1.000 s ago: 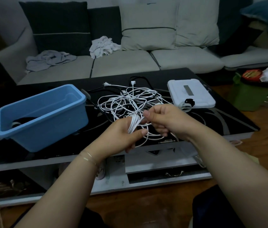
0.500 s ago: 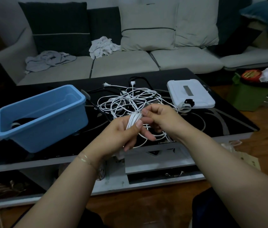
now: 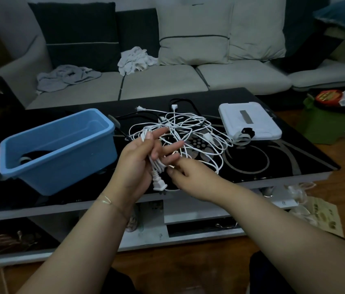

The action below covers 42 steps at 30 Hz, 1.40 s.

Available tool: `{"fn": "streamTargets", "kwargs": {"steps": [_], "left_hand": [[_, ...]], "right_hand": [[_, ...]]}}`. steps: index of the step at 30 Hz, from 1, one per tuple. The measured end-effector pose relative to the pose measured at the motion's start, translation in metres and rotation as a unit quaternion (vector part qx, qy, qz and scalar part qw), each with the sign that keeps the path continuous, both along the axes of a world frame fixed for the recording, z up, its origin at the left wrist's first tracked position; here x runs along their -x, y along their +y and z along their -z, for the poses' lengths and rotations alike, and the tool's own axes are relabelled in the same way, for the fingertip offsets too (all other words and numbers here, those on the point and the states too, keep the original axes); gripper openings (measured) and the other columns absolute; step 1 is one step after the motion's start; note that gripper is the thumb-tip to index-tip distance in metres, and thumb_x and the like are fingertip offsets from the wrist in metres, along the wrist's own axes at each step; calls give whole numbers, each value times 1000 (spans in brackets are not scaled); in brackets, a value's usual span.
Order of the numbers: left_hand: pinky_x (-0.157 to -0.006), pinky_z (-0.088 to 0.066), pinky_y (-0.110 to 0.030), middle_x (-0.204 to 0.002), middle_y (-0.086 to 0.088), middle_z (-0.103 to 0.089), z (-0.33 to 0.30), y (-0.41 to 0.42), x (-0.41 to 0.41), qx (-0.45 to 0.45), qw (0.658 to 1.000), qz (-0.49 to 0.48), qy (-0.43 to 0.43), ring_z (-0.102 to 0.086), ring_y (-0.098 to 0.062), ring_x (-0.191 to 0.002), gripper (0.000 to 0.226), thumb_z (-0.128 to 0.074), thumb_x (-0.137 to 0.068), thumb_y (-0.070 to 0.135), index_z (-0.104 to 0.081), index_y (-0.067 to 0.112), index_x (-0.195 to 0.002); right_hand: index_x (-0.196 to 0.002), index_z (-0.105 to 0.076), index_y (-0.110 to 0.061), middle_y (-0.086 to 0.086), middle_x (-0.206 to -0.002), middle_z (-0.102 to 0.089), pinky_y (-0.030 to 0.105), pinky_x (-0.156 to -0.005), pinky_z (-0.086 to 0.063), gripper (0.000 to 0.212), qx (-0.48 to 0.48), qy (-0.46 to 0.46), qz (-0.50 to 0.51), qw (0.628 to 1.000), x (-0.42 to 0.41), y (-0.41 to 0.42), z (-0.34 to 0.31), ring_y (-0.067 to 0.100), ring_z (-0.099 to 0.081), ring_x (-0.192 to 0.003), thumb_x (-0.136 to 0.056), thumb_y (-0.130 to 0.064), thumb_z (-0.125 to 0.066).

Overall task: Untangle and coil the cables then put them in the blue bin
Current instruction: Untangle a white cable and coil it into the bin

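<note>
**Left fingers now spread, plug dropped below palm**

Since previous frame: left hand [image 3: 138, 166] opened out, fingers extended, thumb pinning bundled white cable [image 3: 156, 165] against palm. Bundle axis near vertical, plug [image 3: 159, 184] pointing down toward viewer. Right hand [image 3: 190, 177] lowered, fingertips pinching cable beside bundle. Remaining white tangle [image 3: 188, 132] loose on table [image 3: 284, 162], right of bin [image 3: 61, 151], black cable inside.

Table top [image 3: 273, 166]: we are seeing glossy black glass with a pale swirl pattern.
Blue bin [image 3: 61, 162]: we are looking at smooth, slightly shiny plastic.
White cables [image 3: 190, 128]: smooth plastic sheathing.
Sofa [image 3: 159, 83]: matt cloth.
Floor [image 3: 188, 270]: we are seeing polished wood.
</note>
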State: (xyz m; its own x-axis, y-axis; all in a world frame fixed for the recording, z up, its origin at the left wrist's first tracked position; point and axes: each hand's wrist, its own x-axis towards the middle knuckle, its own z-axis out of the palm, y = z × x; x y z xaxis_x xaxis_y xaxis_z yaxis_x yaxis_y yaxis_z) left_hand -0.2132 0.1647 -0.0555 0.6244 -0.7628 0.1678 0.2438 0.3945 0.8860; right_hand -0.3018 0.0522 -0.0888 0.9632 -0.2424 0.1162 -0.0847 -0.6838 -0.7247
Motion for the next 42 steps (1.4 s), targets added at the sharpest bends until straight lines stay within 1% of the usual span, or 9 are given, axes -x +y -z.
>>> {"fn": "streamTargets", "kwargs": {"steps": [4, 8, 15, 19, 24, 29, 34, 38, 42], "left_hand": [[-82, -58, -38, -56, 3, -45, 1, 2, -5, 0, 1000, -13, -21, -68, -34, -104, 29, -34, -104, 18, -52, -3, -114], [-81, -58, -36, -68, -4, -56, 2, 2, -2, -30, 998, -6, -57, -70, -33, -96, 35, -36, -103, 8, -36, -9, -133], [-70, -57, -25, -103, -4, -72, 6, -6, 6, -113, 987, -18, -116, -72, -18, -91, 38, -33, -105, 9, -27, 5, -143], [-75, -55, -29, -108, 2, -72, 13, -8, 1, -173, 964, -22, -201, -72, -18, -94, 38, -35, -105, 12, -28, 11, -142], [-77, -51, -21, -103, 14, -73, 16, -4, -4, -247, 928, -15, -279, -68, 0, -88, 22, -40, -103, 29, -53, 17, -117], [-83, -53, -49, -93, -5, -65, 11, 1, 3, -333, 841, 17, -427, -66, -18, -86, 83, -37, -74, 80, -57, 5, -103], [-52, -56, -41, -84, -9, -68, 5, 0, 3, -302, 840, 121, -434, -67, -28, -73, 36, -75, -78, 41, -59, 17, -100], [-43, -45, -29, -65, 2, -66, 7, 1, 3, -326, 838, 107, -425, -66, -36, -65, 20, -71, -86, 24, -57, 11, -93], [-36, -39, -21, -49, 12, -51, 6, 5, -1, -336, 843, 87, -412, -54, -8, -44, 19, -66, -91, 26, -55, 17, -79]], "right_hand": [[-101, -55, -15, 2, -83, -61, 43, -76, -49, 12, 17, 20, -31, 999, 4, 9, -2, 24, -58, -79, -97, -20, -45], [-98, -54, -23, 6, -91, -66, 43, -80, -49, 10, 46, 38, -42, 997, 8, 11, -7, 26, -61, -86, -98, -21, -44], [-76, -58, -21, -6, -61, -52, 27, -47, -25, 37, 203, 28, 28, 978, 12, 6, -10, 17, -51, -64, -93, -51, -45], [-91, -64, -23, -4, -79, -64, 25, -51, -33, 32, 213, 17, 15, 977, 13, 3, -12, 19, -57, -73, -91, -50, -46], [-77, -53, -30, -6, -75, -60, 28, -68, -33, 14, 181, 11, -15, 983, 17, -2, -17, 16, -58, -78, -88, -37, -51], [-67, -50, -34, -15, -60, -42, 32, -76, -34, 18, 217, -52, 0, 975, 19, -10, -23, 9, -43, -70, -78, -35, -65], [-68, -43, -29, -14, -68, -43, 28, -65, -31, 31, 228, -75, -2, 971, 19, -22, -29, 6, -38, -75, -77, -46, -68], [-71, -45, -28, -16, -68, -41, 28, -65, -30, 35, 229, -100, 6, 968, 19, -27, -30, 4, -37, -77, -76, -52, -69], [-76, -50, -28, -17, -74, -45, 27, -73, -29, 28, 231, -104, 9, 967, 17, -34, -31, 7, -41, -82, -79, -48, -69]]}}
